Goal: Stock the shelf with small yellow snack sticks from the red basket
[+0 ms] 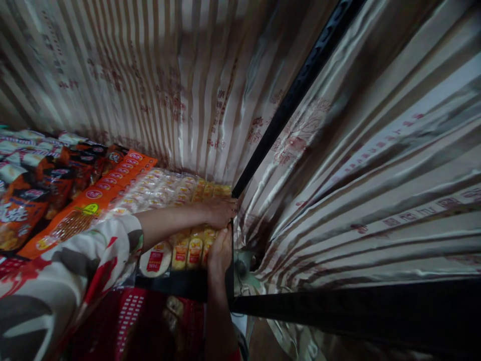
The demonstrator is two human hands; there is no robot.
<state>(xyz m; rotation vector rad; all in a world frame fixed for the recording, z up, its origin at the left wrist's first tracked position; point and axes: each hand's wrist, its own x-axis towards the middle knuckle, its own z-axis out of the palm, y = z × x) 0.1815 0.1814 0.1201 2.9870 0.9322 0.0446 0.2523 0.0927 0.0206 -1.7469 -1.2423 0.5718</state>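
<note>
A row of yellow snack packets (188,250) stands at the right end of a shelf, against a black upright post (285,108). My left hand (221,210), reaching in from the left in a patterned sleeve, is curled over the top of the packets beside the post. My right hand (220,248) comes up from below. Its fingers press on the rightmost yellow packets, just under the left hand. The two hands nearly touch. A round pale packet with a red label (155,259) lies left of the yellow ones.
Clear-wrapped biscuit packs (158,190), a long orange pack (101,193) and dark orange snack bags (33,200) fill the shelf to the left. A red perforated basket (128,316) sits below. Striped shiny curtain fabric (376,165) hangs behind and to the right, above a black horizontal bar (356,306).
</note>
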